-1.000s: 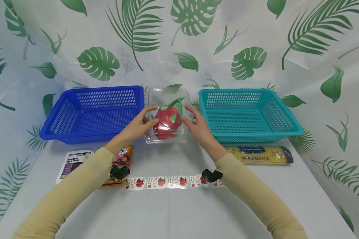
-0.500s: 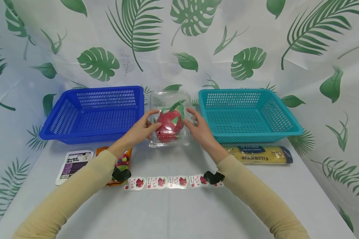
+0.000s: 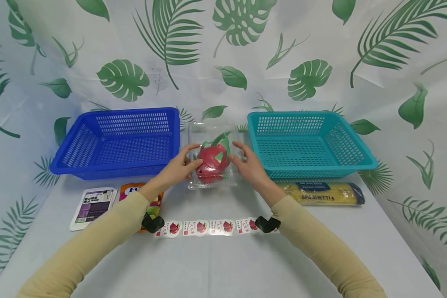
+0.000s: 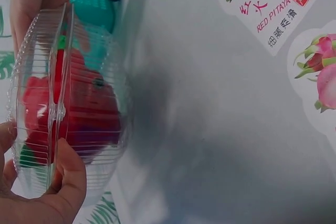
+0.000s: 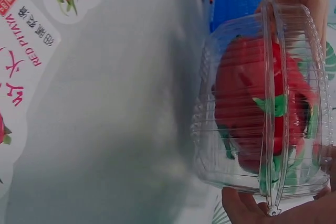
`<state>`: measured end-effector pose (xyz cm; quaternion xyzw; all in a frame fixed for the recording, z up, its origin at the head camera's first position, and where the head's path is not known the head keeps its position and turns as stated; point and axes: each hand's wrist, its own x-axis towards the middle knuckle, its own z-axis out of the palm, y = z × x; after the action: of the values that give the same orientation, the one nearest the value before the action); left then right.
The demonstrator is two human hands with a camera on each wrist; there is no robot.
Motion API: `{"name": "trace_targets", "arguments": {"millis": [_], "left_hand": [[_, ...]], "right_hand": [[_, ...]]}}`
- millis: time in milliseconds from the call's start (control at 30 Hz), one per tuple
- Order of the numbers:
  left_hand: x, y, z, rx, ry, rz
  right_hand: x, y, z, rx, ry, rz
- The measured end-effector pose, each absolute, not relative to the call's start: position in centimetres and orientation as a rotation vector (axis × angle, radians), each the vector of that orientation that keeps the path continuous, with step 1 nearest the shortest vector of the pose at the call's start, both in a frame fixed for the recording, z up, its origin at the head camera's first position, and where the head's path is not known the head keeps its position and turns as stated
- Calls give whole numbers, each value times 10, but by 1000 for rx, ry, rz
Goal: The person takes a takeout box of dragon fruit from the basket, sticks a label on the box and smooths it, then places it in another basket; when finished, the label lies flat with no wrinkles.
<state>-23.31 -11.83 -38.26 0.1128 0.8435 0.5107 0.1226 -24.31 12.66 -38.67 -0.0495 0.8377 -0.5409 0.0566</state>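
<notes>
In the head view a clear plastic clamshell box [image 3: 208,129] sits between the two baskets, with a red and green dragon fruit [image 3: 212,160] inside it. My left hand [image 3: 178,166] grips its left side, thumb on the near face. On the opposite side my right hand [image 3: 248,164] holds the box the same way. The left wrist view shows the left thumb [image 4: 69,174] at the seam where the box's two halves meet. In the right wrist view the box [image 5: 231,174] stands off the table, its lid and base together, and the right fingers [image 5: 241,205] hold its edge.
A blue basket [image 3: 68,163] stands left, a teal basket [image 3: 361,155] right. In front lie a white-and-purple pack [image 3: 93,207], an orange snack bag [image 3: 128,189], a spaghetti packet [image 3: 324,193] and a strip of dragon fruit stickers [image 3: 208,227].
Both hands have drawn the box with the dragon fruit a little nearer to me and slightly to the right. The grip on both sides looks the same. Baskets and packets have not moved.
</notes>
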Motion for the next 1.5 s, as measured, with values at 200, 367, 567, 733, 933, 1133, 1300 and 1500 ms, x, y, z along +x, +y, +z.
{"name": "trace_targets", "arguments": {"millis": [200,367,567,733,933,1133,1300,1500], "left_hand": [[-232,-118,-393,318,2459,1479],[-231,-117,-399,316,2450,1487],[-231,-116,-399,295,2437,1500],[-232,-117,-401,289,2424,1511],[-233,-118,-404,311,2404,1535],[-227,-117,-393,292,2382,1501],[-223,-117,-394,287,2373,1507],[-222,-117,-403,266,2388,1535]], "right_hand": [[-242,128,-400,-189,2554,-1607],[-239,128,-404,-186,2560,-1579],[-239,128,-404,-185,2558,-1579],[-239,128,-405,-185,2546,-1587],[-238,128,-408,-198,2563,-1548],[-236,132,-410,-242,2550,-1505],[-233,140,-413,-264,2517,-1508],[-225,144,-411,-240,2497,-1499]]}}
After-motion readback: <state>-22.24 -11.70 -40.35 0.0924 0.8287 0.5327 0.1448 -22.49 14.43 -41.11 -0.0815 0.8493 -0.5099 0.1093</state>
